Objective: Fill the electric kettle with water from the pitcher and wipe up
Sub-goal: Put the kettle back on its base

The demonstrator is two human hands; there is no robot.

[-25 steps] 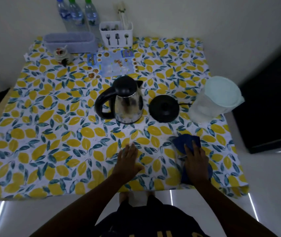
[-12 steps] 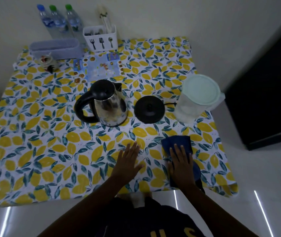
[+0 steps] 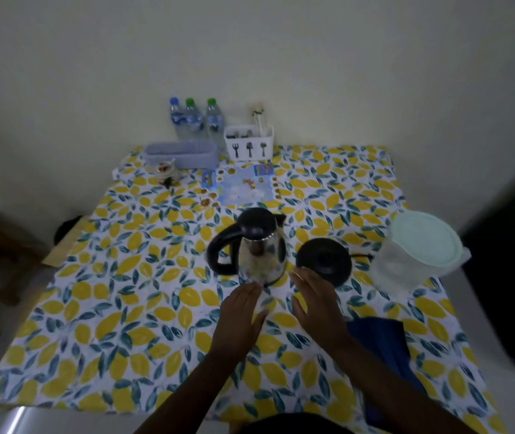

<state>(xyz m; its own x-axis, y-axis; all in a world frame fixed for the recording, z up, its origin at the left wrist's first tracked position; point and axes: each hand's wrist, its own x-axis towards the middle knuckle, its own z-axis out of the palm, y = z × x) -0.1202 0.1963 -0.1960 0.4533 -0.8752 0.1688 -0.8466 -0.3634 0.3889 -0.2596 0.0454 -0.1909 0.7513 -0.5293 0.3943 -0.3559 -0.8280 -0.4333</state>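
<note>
A steel electric kettle [image 3: 259,252] with a black lid and handle stands mid-table, off its black round base [image 3: 325,260], which lies just to its right. A clear pitcher [image 3: 413,258] with a pale green lid stands at the right edge. My left hand [image 3: 240,321] is open, fingertips close to the kettle's near side. My right hand [image 3: 315,305] is open too, fingers near the base's front edge. The dark blue cloth [image 3: 381,343] lies on the table under and beside my right forearm, held by neither hand.
The table carries a lemon-print cloth [image 3: 124,308]. At the back stand three water bottles [image 3: 192,120], a white cutlery holder [image 3: 248,145], a grey tray [image 3: 181,155], a small jar [image 3: 165,172] and a printed sheet [image 3: 243,184]. A dark cabinet [image 3: 513,261] stands right.
My right hand has left the blue cloth and both hands have lifted off the table and moved forward toward the kettle and base. The view has tilted up.
</note>
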